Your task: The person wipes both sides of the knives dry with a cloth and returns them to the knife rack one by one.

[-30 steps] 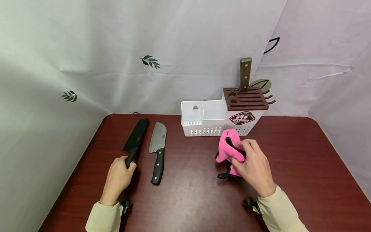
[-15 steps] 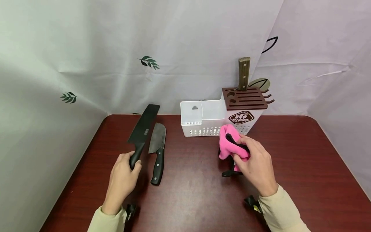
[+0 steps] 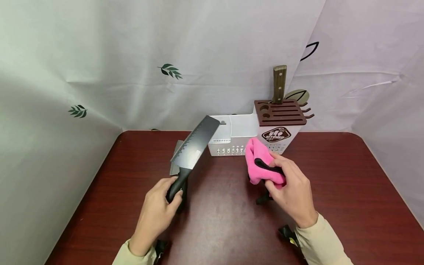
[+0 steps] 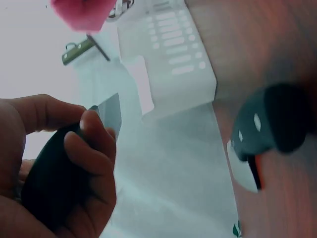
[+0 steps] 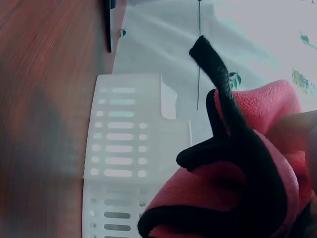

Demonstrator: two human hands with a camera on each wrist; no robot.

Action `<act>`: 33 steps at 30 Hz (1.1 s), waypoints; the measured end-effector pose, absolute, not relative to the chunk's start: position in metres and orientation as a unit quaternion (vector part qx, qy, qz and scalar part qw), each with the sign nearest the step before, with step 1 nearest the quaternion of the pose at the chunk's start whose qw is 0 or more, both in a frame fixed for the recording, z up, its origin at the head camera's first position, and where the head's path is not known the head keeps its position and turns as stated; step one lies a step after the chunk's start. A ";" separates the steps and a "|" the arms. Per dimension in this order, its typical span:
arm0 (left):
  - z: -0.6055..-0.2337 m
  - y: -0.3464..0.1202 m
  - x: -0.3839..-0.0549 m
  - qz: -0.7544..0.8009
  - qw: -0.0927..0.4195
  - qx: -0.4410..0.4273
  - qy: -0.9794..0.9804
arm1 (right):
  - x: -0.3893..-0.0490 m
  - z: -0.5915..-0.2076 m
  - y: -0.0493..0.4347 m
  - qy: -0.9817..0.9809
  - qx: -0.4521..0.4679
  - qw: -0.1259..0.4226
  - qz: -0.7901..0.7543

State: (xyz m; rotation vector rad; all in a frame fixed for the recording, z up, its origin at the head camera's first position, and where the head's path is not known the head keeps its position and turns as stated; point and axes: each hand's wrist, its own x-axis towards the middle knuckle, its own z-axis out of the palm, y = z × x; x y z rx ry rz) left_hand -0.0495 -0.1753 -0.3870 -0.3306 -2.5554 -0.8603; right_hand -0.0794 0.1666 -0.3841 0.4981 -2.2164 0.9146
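Note:
My left hand (image 3: 155,217) grips the black handle of a broad-bladed kitchen knife (image 3: 198,141), raised above the table with its blade slanting up to the right. In the left wrist view the fingers (image 4: 94,158) curl round that handle. A second kitchen knife (image 3: 174,162) lies on the table beneath, mostly covered by the raised one in the head view; its riveted black handle (image 4: 250,124) shows in the left wrist view. My right hand (image 3: 293,189) pinches a bunched pink cloth with black edging (image 3: 256,156), whose black loop hangs out in the right wrist view.
Behind the cloth stands a white perforated knife holder (image 3: 233,150) with a brown slotted top (image 3: 285,117). A wooden-handled knife (image 3: 279,84) stands upright in a slot. Brown hooks stick out at the right side. White fabric walls border the reddish-brown table (image 3: 225,221).
My left hand has lifted its knife from the table's left side and carried it right, across the second knife, its blade turning to catch the light. The cloth has shifted slightly in my right hand.

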 end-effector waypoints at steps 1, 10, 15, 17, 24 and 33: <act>-0.388 -0.173 -0.049 -0.310 0.212 -0.129 -0.918 | -0.080 -0.384 0.166 -0.843 0.203 0.347 0.357; -0.394 -0.160 -0.045 -0.302 0.208 -0.178 -0.913 | -0.077 -0.377 0.156 -0.791 0.302 0.378 0.375; -0.396 -0.154 -0.043 -0.305 0.219 -0.212 -0.902 | -0.072 -0.373 0.150 -0.785 0.339 0.382 0.352; -0.397 -0.151 -0.042 -0.305 0.221 -0.225 -0.898 | -0.072 -0.372 0.148 -0.774 0.368 0.385 0.342; -0.400 -0.143 -0.037 -0.300 0.212 -0.266 -0.891 | -0.070 -0.367 0.141 -0.744 0.452 0.390 0.302; -0.405 -0.132 -0.034 -0.277 0.208 -0.303 -0.888 | -0.065 -0.364 0.135 -0.733 0.477 0.391 0.288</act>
